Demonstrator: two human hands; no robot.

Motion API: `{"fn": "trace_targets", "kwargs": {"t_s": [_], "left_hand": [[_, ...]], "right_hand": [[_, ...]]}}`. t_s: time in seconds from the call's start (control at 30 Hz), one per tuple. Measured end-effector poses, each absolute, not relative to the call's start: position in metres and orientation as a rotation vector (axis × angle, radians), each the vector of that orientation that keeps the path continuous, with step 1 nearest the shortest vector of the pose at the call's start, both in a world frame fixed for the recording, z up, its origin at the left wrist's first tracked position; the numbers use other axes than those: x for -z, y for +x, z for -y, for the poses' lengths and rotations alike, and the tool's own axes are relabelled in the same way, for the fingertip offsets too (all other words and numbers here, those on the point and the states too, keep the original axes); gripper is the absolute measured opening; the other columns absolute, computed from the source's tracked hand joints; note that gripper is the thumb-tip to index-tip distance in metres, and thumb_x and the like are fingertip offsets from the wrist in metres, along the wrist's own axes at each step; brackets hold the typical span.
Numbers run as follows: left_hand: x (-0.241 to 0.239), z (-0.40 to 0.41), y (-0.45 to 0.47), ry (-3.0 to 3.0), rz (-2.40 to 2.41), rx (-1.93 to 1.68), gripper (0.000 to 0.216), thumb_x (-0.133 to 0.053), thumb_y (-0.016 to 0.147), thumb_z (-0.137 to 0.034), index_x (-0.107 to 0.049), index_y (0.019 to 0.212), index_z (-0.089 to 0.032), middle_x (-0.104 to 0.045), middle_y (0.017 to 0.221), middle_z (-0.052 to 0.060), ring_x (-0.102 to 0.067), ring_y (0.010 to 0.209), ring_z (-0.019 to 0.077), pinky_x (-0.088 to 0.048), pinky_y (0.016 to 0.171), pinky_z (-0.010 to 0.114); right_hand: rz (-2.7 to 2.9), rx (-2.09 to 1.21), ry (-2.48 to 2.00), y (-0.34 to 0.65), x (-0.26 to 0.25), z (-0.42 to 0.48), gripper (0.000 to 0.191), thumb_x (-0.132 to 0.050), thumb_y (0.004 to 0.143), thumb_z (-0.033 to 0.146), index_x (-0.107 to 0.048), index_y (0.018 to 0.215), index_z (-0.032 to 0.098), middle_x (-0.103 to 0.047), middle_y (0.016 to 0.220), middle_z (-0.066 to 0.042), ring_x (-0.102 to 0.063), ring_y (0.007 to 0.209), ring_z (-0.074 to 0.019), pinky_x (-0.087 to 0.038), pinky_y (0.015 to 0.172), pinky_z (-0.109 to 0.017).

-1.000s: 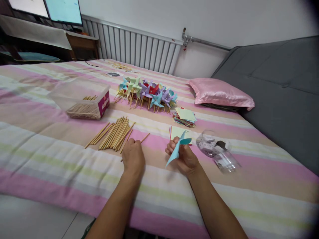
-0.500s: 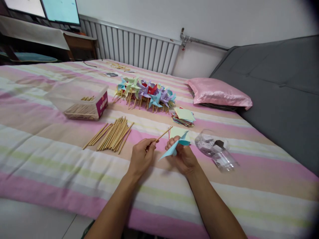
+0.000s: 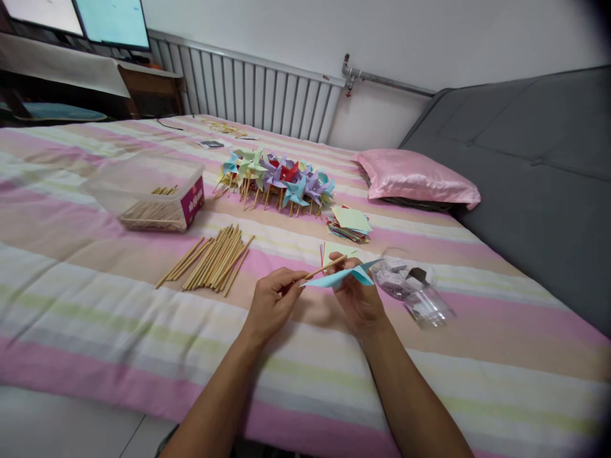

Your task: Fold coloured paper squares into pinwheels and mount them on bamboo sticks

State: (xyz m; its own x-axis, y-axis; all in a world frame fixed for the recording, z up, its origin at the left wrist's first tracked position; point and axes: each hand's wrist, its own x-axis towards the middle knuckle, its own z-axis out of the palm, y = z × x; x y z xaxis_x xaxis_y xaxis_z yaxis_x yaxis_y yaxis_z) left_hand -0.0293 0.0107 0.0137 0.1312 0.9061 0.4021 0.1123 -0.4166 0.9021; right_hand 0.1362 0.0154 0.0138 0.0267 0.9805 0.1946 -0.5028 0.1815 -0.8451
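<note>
My left hand (image 3: 275,304) pinches one end of a thin wooden stick (image 3: 326,267), whose far end reaches over to my right hand. A light blue paper pinwheel (image 3: 340,277) is held in my right hand (image 3: 359,304), its blades spread toward me and hiding part of the fingers. The stick's tip lies just behind the pinwheel's upper edge; whether they touch I cannot tell. Left of my hands lies a loose pile of wooden sticks (image 3: 214,261). Beyond my right hand is a pale green paper sheet (image 3: 340,250), partly covered.
Finished pinwheels (image 3: 281,178) stand bunched on the striped bedspread (image 3: 143,356). A clear plastic box (image 3: 143,191) with sticks sits left. Near the right are stacked paper squares (image 3: 351,222) and a clear container (image 3: 405,280) with small items. A pink pillow (image 3: 420,177) lies farther back.
The stick has moved right, its tip now beside the pinwheel. My right hand has turned the pinwheel flatter and shifted slightly right.
</note>
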Motion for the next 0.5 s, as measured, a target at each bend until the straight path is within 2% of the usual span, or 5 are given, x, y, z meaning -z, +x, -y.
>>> {"fn": "trace_targets", "kwargs": {"t_s": [0.2,0.5], "left_hand": [[-0.0144,-0.0096,-0.028,1.649,-0.948,-1.369,0.02,-0.061,0.077,-0.021,-0.077,0.089,-0.02,-0.07,0.077,0.007,-0.06,0.07,0.0173,-0.044,0.064,0.027],[-0.0136,-0.0093,-0.0279,1.657,-0.9,-1.385,0.021,-0.061,0.078,-0.019,-0.076,0.093,-0.02,-0.071,0.08,0.008,-0.062,0.074,0.0177,-0.045,0.066,0.026]], "right_hand": [[0.894,-1.302,-0.676,0.1364,-0.0132,-0.0153,0.032,-0.085,0.053,0.042,-0.059,0.06,0.024,-0.065,0.083,-0.001,-0.055,0.068,-0.0156,-0.042,0.062,-0.029],[0.888,-1.324,-0.659,0.1379,-0.0104,-0.0144,0.032,-0.085,0.053,0.041,-0.059,0.059,0.024,-0.066,0.083,-0.001,-0.055,0.064,-0.0151,-0.044,0.06,-0.029]]}}
